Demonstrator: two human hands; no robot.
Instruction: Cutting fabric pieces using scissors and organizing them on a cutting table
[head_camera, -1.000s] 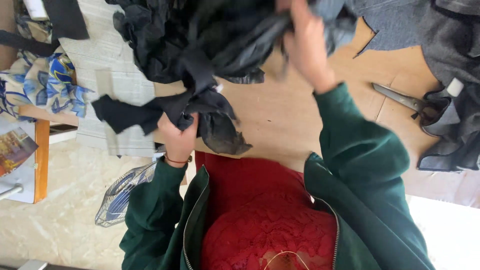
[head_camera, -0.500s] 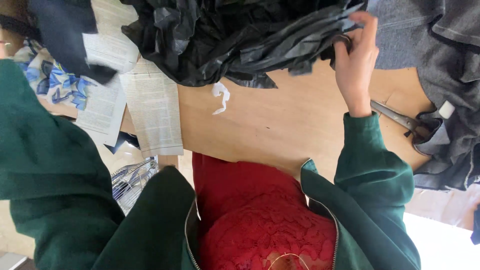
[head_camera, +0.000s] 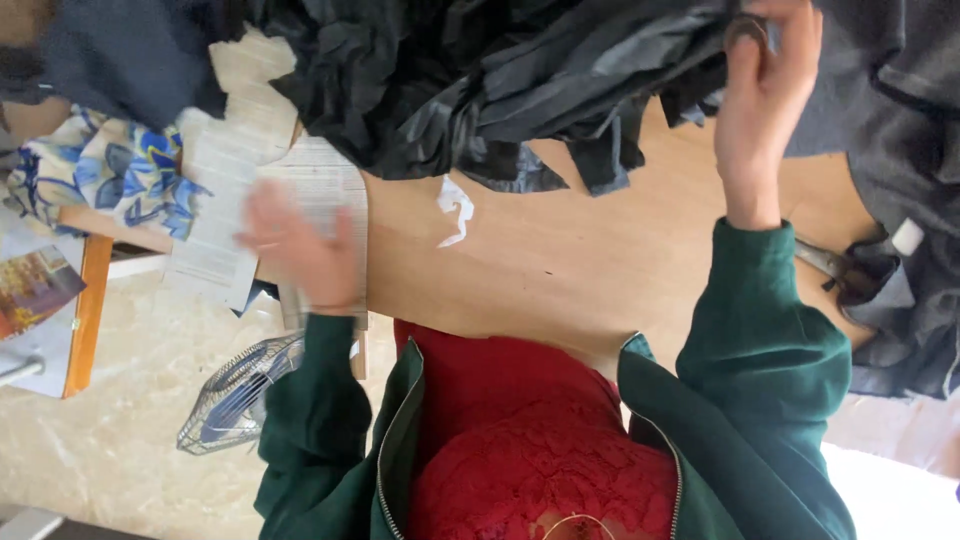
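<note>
Black cloth (head_camera: 520, 80) heaped across top of frame, right hand (head_camera: 765, 110) gripping its edge, upper right. Left hand (head_camera: 300, 250) blurred, fingers spread, empty, over papers (head_camera: 215, 215), left. Risk: tugged cloth drags white scrap (head_camera: 455, 208) or scissors (head_camera: 835, 268) off surface (head_camera: 560, 270).
</note>
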